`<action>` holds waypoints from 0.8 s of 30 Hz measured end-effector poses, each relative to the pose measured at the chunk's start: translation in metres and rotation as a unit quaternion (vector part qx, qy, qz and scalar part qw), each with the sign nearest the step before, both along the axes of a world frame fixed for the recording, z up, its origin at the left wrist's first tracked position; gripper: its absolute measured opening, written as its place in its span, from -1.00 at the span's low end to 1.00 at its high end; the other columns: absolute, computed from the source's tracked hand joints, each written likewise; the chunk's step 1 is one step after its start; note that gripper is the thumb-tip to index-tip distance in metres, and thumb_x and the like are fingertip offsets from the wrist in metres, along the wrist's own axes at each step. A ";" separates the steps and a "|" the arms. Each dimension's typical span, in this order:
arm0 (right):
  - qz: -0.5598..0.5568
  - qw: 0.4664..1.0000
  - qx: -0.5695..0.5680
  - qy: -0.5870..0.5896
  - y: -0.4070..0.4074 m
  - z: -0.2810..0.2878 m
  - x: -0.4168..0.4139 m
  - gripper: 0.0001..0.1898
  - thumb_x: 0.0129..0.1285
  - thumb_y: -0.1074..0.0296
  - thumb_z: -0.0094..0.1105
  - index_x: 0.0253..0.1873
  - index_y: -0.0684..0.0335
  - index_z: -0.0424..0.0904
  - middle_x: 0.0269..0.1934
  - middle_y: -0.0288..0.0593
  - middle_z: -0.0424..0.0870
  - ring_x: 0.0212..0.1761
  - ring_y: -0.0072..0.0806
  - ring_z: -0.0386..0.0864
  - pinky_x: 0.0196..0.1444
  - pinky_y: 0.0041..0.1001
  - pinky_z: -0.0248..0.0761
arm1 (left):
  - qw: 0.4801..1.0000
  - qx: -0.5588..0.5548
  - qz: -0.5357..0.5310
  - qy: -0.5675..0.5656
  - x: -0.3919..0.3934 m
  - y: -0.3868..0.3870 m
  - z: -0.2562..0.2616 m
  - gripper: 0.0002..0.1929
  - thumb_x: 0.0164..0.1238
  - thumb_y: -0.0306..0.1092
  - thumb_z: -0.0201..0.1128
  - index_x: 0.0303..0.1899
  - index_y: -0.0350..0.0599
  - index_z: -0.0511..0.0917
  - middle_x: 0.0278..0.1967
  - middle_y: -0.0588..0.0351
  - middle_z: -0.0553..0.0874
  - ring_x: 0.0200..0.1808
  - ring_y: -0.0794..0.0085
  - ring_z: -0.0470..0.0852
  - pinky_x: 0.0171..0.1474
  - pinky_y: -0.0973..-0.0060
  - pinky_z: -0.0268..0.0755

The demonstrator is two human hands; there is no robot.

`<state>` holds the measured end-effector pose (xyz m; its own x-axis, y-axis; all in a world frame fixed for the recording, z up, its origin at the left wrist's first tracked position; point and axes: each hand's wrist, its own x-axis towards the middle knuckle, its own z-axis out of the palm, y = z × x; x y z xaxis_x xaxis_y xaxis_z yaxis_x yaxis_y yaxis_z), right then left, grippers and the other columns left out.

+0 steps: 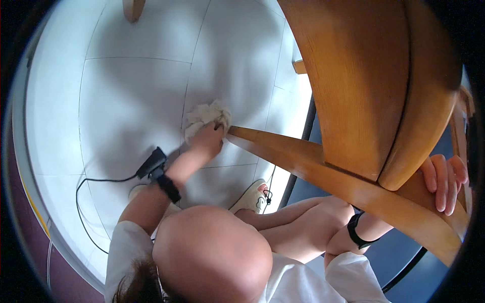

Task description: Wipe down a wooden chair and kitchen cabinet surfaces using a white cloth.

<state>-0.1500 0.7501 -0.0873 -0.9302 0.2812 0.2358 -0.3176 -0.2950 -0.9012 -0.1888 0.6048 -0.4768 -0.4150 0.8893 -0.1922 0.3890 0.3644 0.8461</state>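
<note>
My left hand [208, 139] grips a crumpled off-white cloth [206, 113] beside the tapered foot of a wooden chair leg [288, 146]. The cloth is low, close to the tiled floor; whether it touches the floor or wraps the foot is unclear. At the right, my right hand [443, 185] is closed over the wooden chair frame [424, 208], its fingers showing and the palm hidden behind the wood. A broad brown chair panel [352, 91] rises above that frame. Black bands are on both wrists, and the left one carries a black device [152, 163] with a cable.
Light tiles [140, 94] cover the floor. Another wooden leg tip [133, 9] shows at the top, and a wooden end [299, 67] beside the panel. My knees and a beige shoe [252, 199] are below. The black cable [77, 197] loops at left; blue surfaces lie at right.
</note>
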 end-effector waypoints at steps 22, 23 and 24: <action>0.015 0.998 0.001 -0.056 0.004 -0.008 0.005 -0.75 0.40 0.33 -0.38 -0.10 0.30 0.34 -0.57 -0.33 0.57 -0.45 -0.52 0.46 -0.20 -0.47 0.19 | 0.980 -0.019 -0.196 0.036 -0.019 -0.011 -0.002 -0.82 0.09 -0.41 0.08 -0.27 -0.26 0.51 -0.22 -0.06 0.57 -0.23 0.06 0.58 -0.18 0.18 0.44; 0.008 0.998 -0.012 -0.055 0.003 -0.011 0.004 -0.75 0.40 0.32 -0.37 -0.10 0.31 0.34 -0.57 -0.35 0.57 -0.44 -0.52 0.46 -0.20 -0.47 0.19 | 0.983 -0.019 -0.175 0.045 -0.014 -0.011 0.002 -0.82 0.08 -0.41 0.09 -0.27 -0.25 0.50 -0.23 -0.05 0.56 -0.23 0.07 0.58 -0.19 0.18 0.44; 0.008 0.998 -0.010 -0.057 0.002 -0.010 0.004 -0.75 0.40 0.32 -0.37 -0.10 0.31 0.34 -0.57 -0.35 0.57 -0.44 -0.52 0.46 -0.20 -0.47 0.19 | 0.984 -0.016 -0.175 0.043 -0.014 -0.010 0.017 -0.82 0.08 -0.41 0.09 -0.27 -0.25 0.50 -0.23 -0.05 0.56 -0.23 0.07 0.58 -0.19 0.18 0.44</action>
<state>-0.1456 0.7524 -0.0977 -0.9551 0.2700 0.1222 -0.2081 -0.3174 -0.9252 -0.2032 0.5943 -0.4599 -0.1007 0.9745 -0.2008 0.5646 0.2221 0.7949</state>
